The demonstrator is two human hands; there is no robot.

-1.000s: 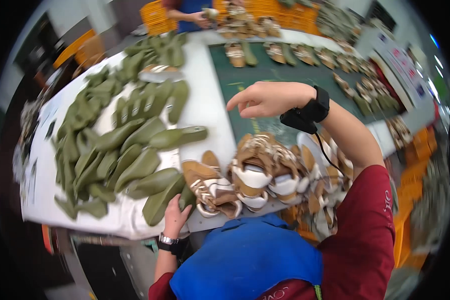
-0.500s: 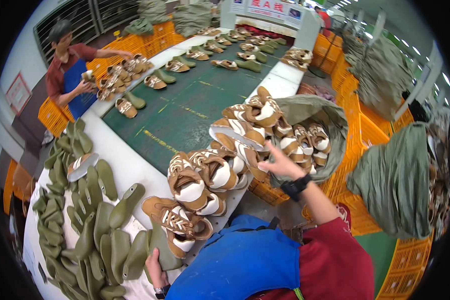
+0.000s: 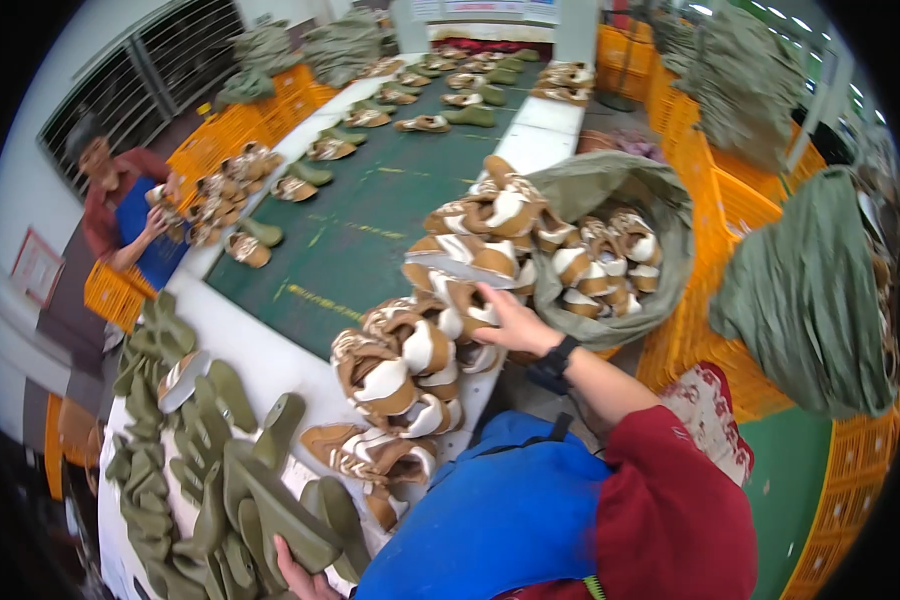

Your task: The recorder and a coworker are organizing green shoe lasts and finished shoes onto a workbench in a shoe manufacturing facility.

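My left hand (image 3: 303,574) is closed around an olive-green shoe last (image 3: 282,508), held tilted over a heap of similar lasts (image 3: 155,490) at the left. My right hand (image 3: 518,326) reaches into a pile of brown-and-white sneakers on the table's right edge. Its thumb and fingers close on the heel end of one sneaker (image 3: 472,305), partly hidden by others. Nearer to me, more sneakers (image 3: 378,378) are stacked, and a brown lace-up sneaker (image 3: 365,455) lies beside the lasts.
A green belt (image 3: 355,250) between white table edges carries shoes paired with lasts. A co-worker (image 3: 130,205) in a blue apron handles a shoe at the far left. To the right are a sack of sneakers (image 3: 620,180), orange crates (image 3: 740,205) and another bulging sack (image 3: 800,300).
My right hand has moved left onto a sneaker in the pile. My left hand has lifted and tilted a last. The co-worker has drawn an outstretched arm back from the shoe stack.
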